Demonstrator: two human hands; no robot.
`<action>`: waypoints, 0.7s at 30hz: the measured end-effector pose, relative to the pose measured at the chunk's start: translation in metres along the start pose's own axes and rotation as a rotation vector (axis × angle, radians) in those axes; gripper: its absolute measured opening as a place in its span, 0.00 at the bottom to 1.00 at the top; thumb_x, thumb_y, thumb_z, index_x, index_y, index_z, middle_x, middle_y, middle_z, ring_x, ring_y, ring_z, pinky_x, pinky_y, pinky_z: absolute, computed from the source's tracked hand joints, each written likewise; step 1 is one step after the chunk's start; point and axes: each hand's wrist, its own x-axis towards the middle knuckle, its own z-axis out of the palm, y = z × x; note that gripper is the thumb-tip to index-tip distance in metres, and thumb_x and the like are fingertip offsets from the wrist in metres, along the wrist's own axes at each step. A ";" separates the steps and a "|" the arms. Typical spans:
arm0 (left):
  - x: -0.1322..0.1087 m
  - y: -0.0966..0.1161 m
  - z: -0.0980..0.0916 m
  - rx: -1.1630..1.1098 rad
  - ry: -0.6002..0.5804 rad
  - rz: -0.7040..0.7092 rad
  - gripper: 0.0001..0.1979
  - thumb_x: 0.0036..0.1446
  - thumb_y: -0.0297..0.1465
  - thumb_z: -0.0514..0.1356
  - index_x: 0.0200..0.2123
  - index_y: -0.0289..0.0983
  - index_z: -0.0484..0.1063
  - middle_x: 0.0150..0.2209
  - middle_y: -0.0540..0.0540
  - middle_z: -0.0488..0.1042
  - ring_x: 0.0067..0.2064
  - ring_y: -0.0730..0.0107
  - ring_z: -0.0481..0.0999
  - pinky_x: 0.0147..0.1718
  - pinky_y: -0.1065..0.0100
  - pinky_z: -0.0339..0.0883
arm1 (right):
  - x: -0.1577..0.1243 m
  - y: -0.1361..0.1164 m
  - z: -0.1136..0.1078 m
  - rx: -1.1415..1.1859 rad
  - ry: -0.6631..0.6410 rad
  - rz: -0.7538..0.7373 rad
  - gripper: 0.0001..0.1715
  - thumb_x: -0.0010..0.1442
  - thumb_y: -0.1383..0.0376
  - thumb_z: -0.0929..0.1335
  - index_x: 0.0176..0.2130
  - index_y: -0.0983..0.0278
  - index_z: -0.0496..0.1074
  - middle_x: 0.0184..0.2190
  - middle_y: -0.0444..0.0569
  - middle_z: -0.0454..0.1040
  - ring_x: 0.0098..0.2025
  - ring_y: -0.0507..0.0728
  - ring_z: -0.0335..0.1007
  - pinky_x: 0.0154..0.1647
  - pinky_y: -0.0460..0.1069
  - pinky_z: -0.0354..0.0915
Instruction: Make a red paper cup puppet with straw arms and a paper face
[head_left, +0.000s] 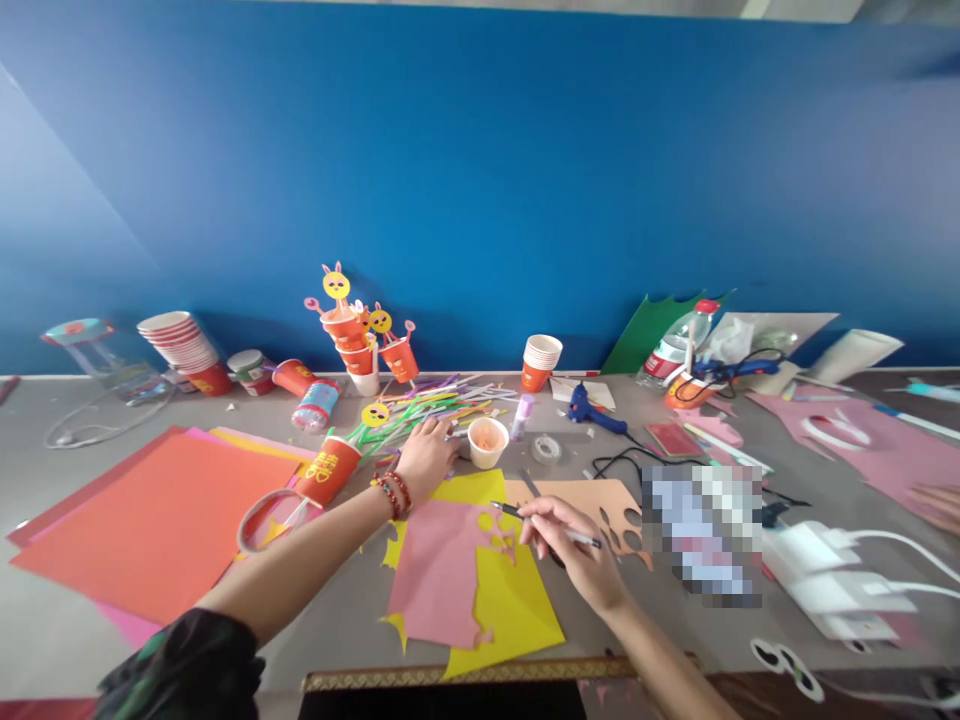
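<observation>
My right hand (574,545) holds a black-and-white pen (583,538), its tip over pink paper (435,590) with cut-out edges. The pink paper lies on a larger yellow sheet (517,620). Under my right hand shows a narrow grey blade (528,482); the rest of that tool is mostly hidden. My left hand (427,455), a beaded bracelet on its wrist, rests palm down with fingers stretched out by a pile of coloured drinking straws (442,405). Just right of its fingertips stands a white paper cup (487,443) with an orange inside.
Red paper cups with rabbit faces (341,325) stand against the blue wall. Orange paper sheets (157,500) lie at left. A glue stick (523,417), tape roll (545,449) and blue glue gun (596,410) sit behind; a white power strip (832,580) and another person's hand (937,505) at right.
</observation>
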 end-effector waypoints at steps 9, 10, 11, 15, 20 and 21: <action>-0.011 -0.009 0.000 -0.086 0.034 0.153 0.04 0.60 0.27 0.60 0.38 0.39 0.74 0.45 0.43 0.76 0.50 0.55 0.70 0.51 0.53 0.62 | -0.010 -0.003 -0.004 0.058 0.073 0.004 0.13 0.68 0.57 0.65 0.40 0.62 0.74 0.27 0.46 0.76 0.24 0.51 0.67 0.26 0.46 0.64; -0.014 -0.010 -0.003 -0.108 0.041 0.175 0.04 0.61 0.27 0.60 0.39 0.39 0.74 0.44 0.44 0.77 0.51 0.56 0.70 0.52 0.53 0.62 | -0.010 -0.004 -0.003 0.068 0.078 0.003 0.13 0.68 0.57 0.65 0.40 0.62 0.74 0.27 0.46 0.76 0.24 0.51 0.68 0.26 0.46 0.64; -0.018 -0.010 -0.005 -0.129 0.049 0.194 0.03 0.62 0.28 0.60 0.39 0.39 0.73 0.44 0.45 0.77 0.51 0.57 0.71 0.53 0.54 0.61 | -0.010 -0.006 -0.001 0.075 0.083 -0.003 0.13 0.69 0.57 0.65 0.40 0.62 0.74 0.27 0.46 0.77 0.24 0.51 0.68 0.26 0.46 0.64; -0.034 0.002 -0.017 -0.207 0.078 0.245 0.05 0.66 0.31 0.57 0.39 0.39 0.72 0.41 0.45 0.78 0.50 0.59 0.72 0.52 0.57 0.63 | -0.011 -0.017 0.008 0.084 0.106 -0.074 0.12 0.68 0.58 0.65 0.39 0.61 0.75 0.26 0.46 0.77 0.23 0.52 0.68 0.25 0.46 0.64; -0.049 0.028 -0.034 -0.321 0.109 0.268 0.05 0.67 0.31 0.56 0.40 0.39 0.72 0.39 0.45 0.79 0.48 0.60 0.73 0.51 0.58 0.63 | -0.014 -0.032 0.016 0.032 0.084 -0.144 0.13 0.69 0.59 0.64 0.39 0.62 0.75 0.27 0.47 0.77 0.24 0.52 0.68 0.25 0.47 0.65; -0.051 0.031 -0.037 -0.349 0.114 0.269 0.05 0.67 0.31 0.56 0.40 0.39 0.72 0.40 0.45 0.79 0.48 0.60 0.73 0.51 0.58 0.63 | -0.014 -0.034 0.017 0.019 0.075 -0.149 0.13 0.69 0.59 0.64 0.40 0.62 0.75 0.27 0.47 0.77 0.24 0.53 0.69 0.25 0.47 0.65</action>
